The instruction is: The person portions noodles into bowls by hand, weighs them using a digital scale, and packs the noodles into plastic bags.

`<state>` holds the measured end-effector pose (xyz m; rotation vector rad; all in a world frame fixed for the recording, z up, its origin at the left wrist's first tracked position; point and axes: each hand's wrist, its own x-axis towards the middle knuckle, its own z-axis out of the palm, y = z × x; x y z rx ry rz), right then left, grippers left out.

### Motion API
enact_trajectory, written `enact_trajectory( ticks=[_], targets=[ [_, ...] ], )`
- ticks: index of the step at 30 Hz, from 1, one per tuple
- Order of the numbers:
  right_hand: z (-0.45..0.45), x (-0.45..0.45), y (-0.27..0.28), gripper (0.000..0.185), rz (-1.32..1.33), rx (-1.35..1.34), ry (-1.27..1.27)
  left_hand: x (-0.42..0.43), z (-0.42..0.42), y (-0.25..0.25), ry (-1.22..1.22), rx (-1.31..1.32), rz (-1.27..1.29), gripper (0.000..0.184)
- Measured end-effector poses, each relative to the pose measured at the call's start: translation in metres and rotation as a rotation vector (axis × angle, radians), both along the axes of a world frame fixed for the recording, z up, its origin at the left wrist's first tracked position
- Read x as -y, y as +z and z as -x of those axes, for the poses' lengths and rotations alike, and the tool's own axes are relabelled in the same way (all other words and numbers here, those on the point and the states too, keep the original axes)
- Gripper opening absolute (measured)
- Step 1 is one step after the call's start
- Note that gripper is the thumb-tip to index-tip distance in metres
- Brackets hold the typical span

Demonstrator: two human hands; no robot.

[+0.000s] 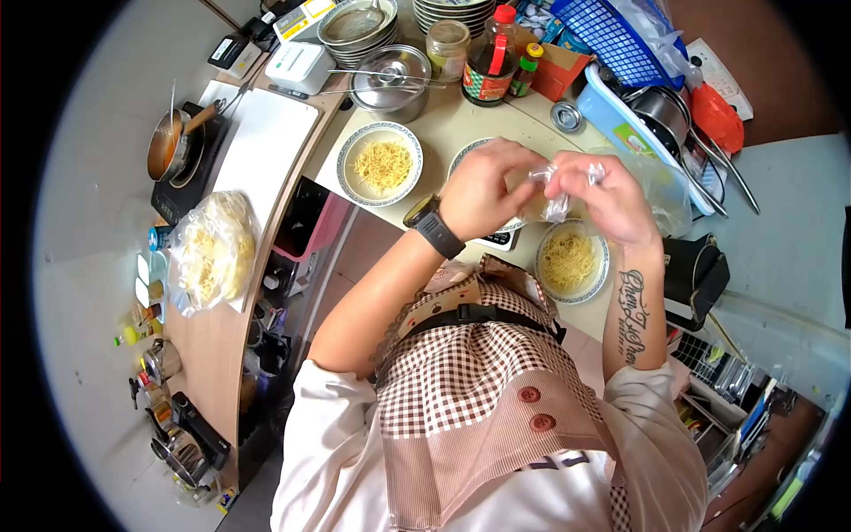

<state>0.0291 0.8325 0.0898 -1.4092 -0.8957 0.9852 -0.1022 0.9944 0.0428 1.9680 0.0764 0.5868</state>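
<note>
My left hand (492, 186), with a black watch on its wrist, has its fingers closed on a clear plastic bag (557, 206). Beside it, my right hand (607, 191) also grips the bag's gathered plastic. More clear plastic shows to the right, behind my right hand. Under my left hand is a patterned bowl (457, 161), mostly hidden, with part of a kitchen scale (503, 240) below it. One bowl of yellow noodle strands (382, 168) stands to the left. Below my right hand is another bowl of noodle strands (570, 261).
Behind the bowls stand a lidded pot (390, 82), a glass jar (448, 49) and a red-capped sauce bottle (490, 62). A blue tub (634, 133) with pots is at right. The left counter holds a bag of noodles (213, 248) and a saucepan (170, 146).
</note>
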Motion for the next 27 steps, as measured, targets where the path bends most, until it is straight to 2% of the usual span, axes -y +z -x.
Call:
enact_trajectory(
  ticks=[1,2,5,6,9,12,14,16,18,19,21,23,25,26,27],
  targets=[
    [-0.002,0.002,0.001,0.01,-0.027,0.121,0.051,-0.004,0.001,0.0,-0.034,-0.063,0.012,0.018],
    [-0.002,0.004,0.002,0.012,-0.005,0.279,-0.038,-0.005,0.001,0.003,-0.024,-0.093,0.151,0.011],
    [0.027,-0.01,-0.006,0.014,-0.042,0.562,-0.472,-0.01,0.007,0.01,-0.217,-0.245,0.373,0.017],
    [0.028,-0.013,-0.005,0.018,-0.18,0.891,-0.453,-0.011,0.008,0.014,-0.301,-0.321,0.51,0.026],
    [0.032,-0.022,-0.019,0.024,-0.388,1.186,-0.482,-0.009,0.008,0.018,-0.251,-0.308,0.769,0.035],
    [0.033,-0.026,-0.015,0.023,-0.497,1.393,-0.425,0.001,0.017,0.03,-0.114,-0.213,0.884,0.027],
    [0.041,-0.025,-0.011,0.021,-0.538,1.38,-0.358,0.001,0.017,0.026,-0.087,-0.012,0.973,0.016],
    [0.052,-0.026,-0.004,0.022,-0.586,1.33,-0.287,-0.008,0.023,0.024,0.069,0.02,0.945,0.014],
    [0.066,-0.023,-0.008,0.021,-0.559,1.193,-0.231,-0.028,0.034,0.027,0.276,-0.011,0.903,0.014],
    [0.075,-0.021,-0.01,0.021,-0.549,1.125,-0.203,-0.046,0.036,0.018,0.376,0.08,0.804,0.014],
    [0.098,-0.02,-0.01,0.021,-0.507,0.962,-0.094,-0.092,0.047,0.001,0.586,0.146,0.769,0.013],
    [0.122,-0.024,-0.013,0.022,-0.471,0.762,-0.043,-0.12,0.063,-0.013,0.662,0.124,0.678,0.013],
    [0.135,-0.032,-0.005,0.021,-0.454,0.676,0.035,-0.122,0.078,-0.021,0.616,0.032,0.603,0.011],
    [0.141,-0.035,-0.004,0.021,-0.467,0.57,0.104,-0.119,0.084,-0.044,0.57,0.006,0.527,0.014],
    [0.147,-0.038,-0.003,0.02,-0.478,0.46,0.181,-0.106,0.1,-0.037,0.458,-0.175,0.407,0.018]
  ],
)
